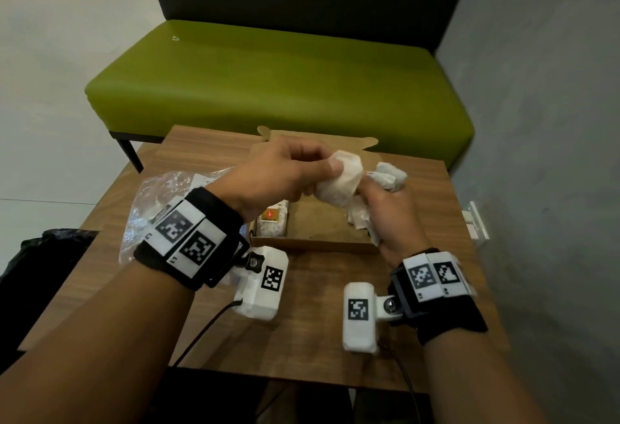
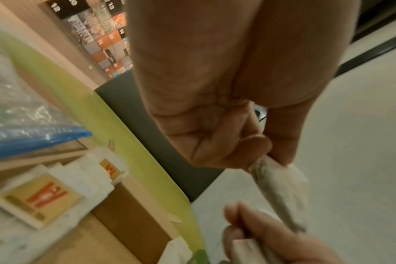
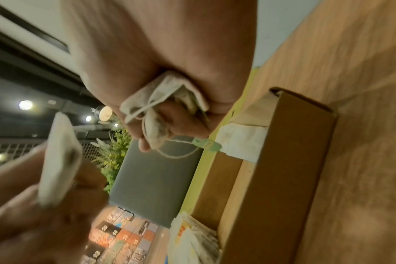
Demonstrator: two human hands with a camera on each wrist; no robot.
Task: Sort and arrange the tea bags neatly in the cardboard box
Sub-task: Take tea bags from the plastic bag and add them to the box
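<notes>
White tea bag (image 1: 340, 179) pinched by left hand (image 1: 278, 173), bunched tea bags (image 1: 385, 177) gripped in right hand (image 1: 391, 219), above cardboard box (image 1: 315, 242)

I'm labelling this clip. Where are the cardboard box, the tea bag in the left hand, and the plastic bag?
cardboard box (image 1: 315, 245), head view, near wall.
tea bag (image 1: 342, 182), head view, its middle, pinched by the left hand (image 1: 278, 172).
plastic bag (image 1: 151, 195), head view, crinkled clear film.
</notes>
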